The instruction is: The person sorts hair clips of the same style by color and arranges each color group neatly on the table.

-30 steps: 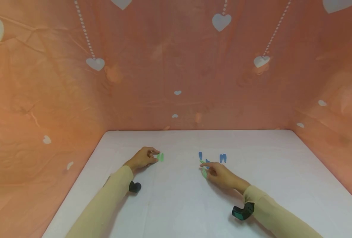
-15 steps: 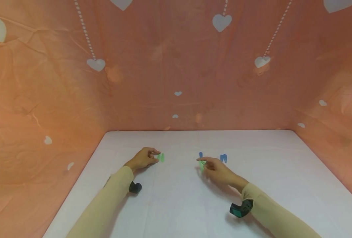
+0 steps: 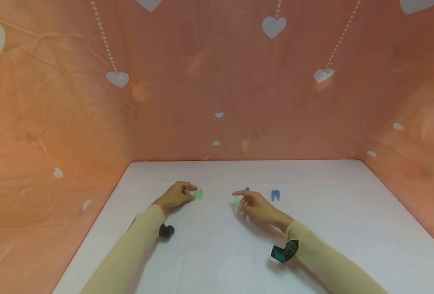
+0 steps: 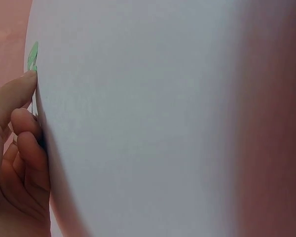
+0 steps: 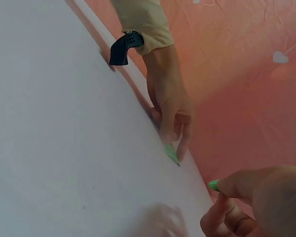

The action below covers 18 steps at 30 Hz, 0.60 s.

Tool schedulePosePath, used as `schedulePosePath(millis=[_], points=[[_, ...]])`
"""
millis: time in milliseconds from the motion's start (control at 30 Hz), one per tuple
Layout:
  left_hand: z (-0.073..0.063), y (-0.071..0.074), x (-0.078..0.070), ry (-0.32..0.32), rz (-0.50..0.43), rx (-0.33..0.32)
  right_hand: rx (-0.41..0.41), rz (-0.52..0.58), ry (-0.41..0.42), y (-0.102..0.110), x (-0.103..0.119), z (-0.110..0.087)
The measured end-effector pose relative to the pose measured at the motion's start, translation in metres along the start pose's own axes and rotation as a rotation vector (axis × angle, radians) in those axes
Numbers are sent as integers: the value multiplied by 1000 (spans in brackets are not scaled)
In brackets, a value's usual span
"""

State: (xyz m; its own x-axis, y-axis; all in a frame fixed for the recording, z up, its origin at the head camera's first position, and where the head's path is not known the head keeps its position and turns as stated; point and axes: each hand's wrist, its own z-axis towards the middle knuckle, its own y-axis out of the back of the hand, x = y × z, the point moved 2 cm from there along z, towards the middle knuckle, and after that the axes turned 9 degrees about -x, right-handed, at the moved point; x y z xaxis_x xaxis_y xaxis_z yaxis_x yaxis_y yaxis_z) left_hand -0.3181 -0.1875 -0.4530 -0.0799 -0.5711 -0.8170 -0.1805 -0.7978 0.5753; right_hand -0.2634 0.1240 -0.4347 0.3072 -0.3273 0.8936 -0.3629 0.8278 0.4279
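Note:
In the head view, my left hand (image 3: 176, 194) rests at the table's left middle, thumb and index finger around a pair of small green teardrop-shaped hair clips (image 3: 200, 194) lying side by side. The left wrist view shows a green clip (image 4: 33, 55) at the thumb tip, the other fingers curled beneath. My right hand (image 3: 259, 208) is just above the table, right of centre, and pinches another green hair clip (image 3: 237, 201) between thumb and index finger. In the right wrist view only a green end (image 5: 214, 185) of it shows at the fingertip.
Two blue hair clips (image 3: 275, 195) lie together right of my right hand. Another blue clip (image 3: 247, 188) peeks out behind that hand, mostly hidden. The white table (image 3: 209, 253) is bordered by an orange sheet (image 3: 173, 102) with hearts at the back and sides.
My right hand has moved left and slightly back, lifting the green hair clip away from the blue ones and toward the left hand. The left hand has stayed still.

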Motion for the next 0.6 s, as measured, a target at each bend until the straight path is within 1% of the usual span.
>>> schedulePosePath(millis=[267,367,600], points=[[-1,-2,-1,-13,-13,13,0,17,-43,-13,-2,12],[-1,-2,0,-3,-16,11,-4,14,-41,-17,-1,17],[-2,-1,-1,-5,-14,1,-13,24,-18,-26,4,30]])
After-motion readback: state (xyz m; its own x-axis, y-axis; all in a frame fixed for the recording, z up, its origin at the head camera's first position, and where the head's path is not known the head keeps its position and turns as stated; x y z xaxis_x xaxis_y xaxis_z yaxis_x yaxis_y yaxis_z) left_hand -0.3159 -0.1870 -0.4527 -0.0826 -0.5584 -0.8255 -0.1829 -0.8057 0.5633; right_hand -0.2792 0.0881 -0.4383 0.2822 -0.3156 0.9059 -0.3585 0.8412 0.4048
